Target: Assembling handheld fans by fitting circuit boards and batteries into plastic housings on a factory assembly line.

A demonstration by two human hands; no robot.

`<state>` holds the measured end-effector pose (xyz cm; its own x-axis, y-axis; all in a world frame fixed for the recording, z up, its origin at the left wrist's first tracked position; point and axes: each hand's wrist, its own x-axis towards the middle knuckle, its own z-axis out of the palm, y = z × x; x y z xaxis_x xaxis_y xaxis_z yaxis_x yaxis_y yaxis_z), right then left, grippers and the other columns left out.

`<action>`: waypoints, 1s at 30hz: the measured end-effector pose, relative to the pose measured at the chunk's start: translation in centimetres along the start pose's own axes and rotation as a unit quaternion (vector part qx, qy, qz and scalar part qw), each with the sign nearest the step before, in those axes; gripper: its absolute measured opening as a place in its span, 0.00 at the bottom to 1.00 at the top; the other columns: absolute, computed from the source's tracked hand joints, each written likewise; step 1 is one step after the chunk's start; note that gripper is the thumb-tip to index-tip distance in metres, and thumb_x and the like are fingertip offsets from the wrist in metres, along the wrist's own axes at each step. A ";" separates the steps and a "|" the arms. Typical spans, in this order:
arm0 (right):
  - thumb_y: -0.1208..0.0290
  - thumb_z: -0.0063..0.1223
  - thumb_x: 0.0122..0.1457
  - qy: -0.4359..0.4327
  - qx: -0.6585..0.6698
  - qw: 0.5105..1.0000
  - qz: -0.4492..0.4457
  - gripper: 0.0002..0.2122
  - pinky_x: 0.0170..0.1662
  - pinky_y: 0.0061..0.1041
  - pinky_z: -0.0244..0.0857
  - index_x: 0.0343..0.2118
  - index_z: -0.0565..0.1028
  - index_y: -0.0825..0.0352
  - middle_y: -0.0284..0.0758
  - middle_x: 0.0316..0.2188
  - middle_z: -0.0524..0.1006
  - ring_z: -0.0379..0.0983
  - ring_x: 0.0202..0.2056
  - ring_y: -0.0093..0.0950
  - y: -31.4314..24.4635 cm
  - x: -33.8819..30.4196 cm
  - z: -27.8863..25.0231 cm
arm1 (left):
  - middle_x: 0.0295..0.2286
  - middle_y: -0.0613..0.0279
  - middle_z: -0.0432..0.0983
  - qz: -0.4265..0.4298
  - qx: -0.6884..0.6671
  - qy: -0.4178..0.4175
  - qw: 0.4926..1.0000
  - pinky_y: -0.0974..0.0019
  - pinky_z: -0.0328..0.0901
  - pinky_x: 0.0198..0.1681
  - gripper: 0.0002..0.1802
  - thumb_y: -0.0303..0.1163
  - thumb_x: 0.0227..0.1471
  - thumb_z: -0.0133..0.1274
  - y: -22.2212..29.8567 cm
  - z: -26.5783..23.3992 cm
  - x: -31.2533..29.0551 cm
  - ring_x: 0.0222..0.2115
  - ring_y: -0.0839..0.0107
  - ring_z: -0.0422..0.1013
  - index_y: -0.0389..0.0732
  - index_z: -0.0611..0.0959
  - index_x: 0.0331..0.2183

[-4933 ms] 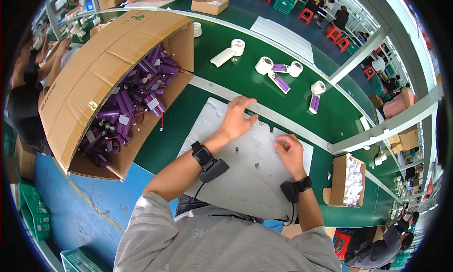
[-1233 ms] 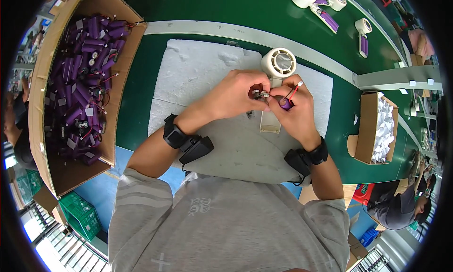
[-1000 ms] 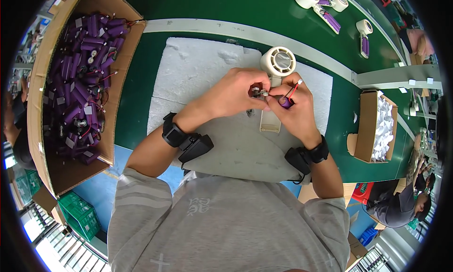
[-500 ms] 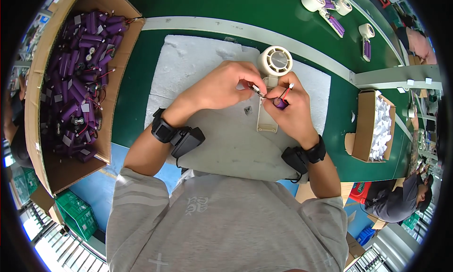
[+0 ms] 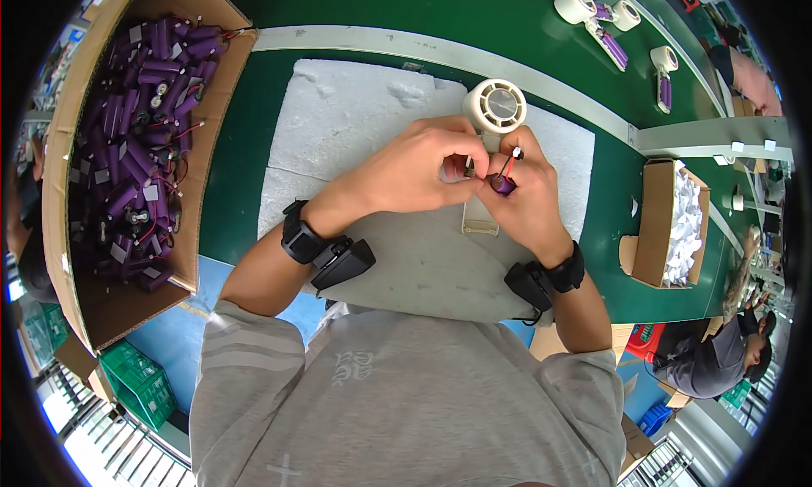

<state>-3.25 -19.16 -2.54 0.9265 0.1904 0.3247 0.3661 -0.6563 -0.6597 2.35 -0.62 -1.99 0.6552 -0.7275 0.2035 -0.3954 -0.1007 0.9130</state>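
Observation:
A cream handheld fan lies with its round head away from me, its open handle shell pointing toward me and partly covered by my hands. My right hand is closed around a purple battery; red and black wires rise from it to a small white plug. Thumb and fingers of my left hand pinch a small dark part over the handle, close to my right fingertips. Most of that part is hidden, so its kind is unclear.
A white foam sheet and grey pad lie under the work. At left stands a cardboard box of purple batteries; at right, a smaller box holds white pieces. Several fans lie beyond a metal rail.
My left hand has shifted slightly right and turned, covering more of the small part it pinches. The white plug by my right hand has tipped a little. The battery stays in my right hand.

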 end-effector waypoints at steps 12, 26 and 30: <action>0.82 0.56 0.46 -0.018 0.038 0.999 -0.016 0.07 0.26 0.27 0.64 0.31 0.73 0.70 0.36 0.31 0.66 0.67 0.23 0.28 0.9 -0.4 -0.6 | 0.26 0.64 0.72 -0.056 -0.052 0.005 0.997 0.71 0.64 0.29 0.09 0.19 0.41 0.56 -0.8 -0.6 0.2 0.26 0.75 0.67 0.38 0.80 0.30; 0.81 0.54 0.44 -0.035 -0.078 0.993 -0.083 0.09 0.26 0.31 0.67 0.31 0.73 0.70 0.39 0.32 0.69 0.70 0.23 0.36 -0.3 -0.3 -0.2 | 0.20 0.65 0.68 0.000 -0.034 0.053 0.998 0.68 0.56 0.22 0.17 0.42 0.53 0.58 -0.8 0.1 0.3 0.20 0.75 0.63 0.37 0.79 0.25; 0.81 0.58 0.46 0.017 -0.015 0.998 -0.055 0.09 0.25 0.26 0.66 0.33 0.76 0.69 0.36 0.30 0.71 0.70 0.22 0.30 -0.2 -0.6 -0.4 | 0.23 0.65 0.68 -0.075 -0.022 0.020 0.997 0.72 0.60 0.26 0.15 0.36 0.59 0.51 -1.6 -0.3 0.4 0.23 0.78 0.64 0.35 0.77 0.25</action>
<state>-3.93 -19.44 -2.36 0.8771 0.2385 0.4169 0.4624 -0.6541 -0.5986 3.41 -0.49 -3.22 0.7305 -0.6786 0.0763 -0.2624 -0.1758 0.9488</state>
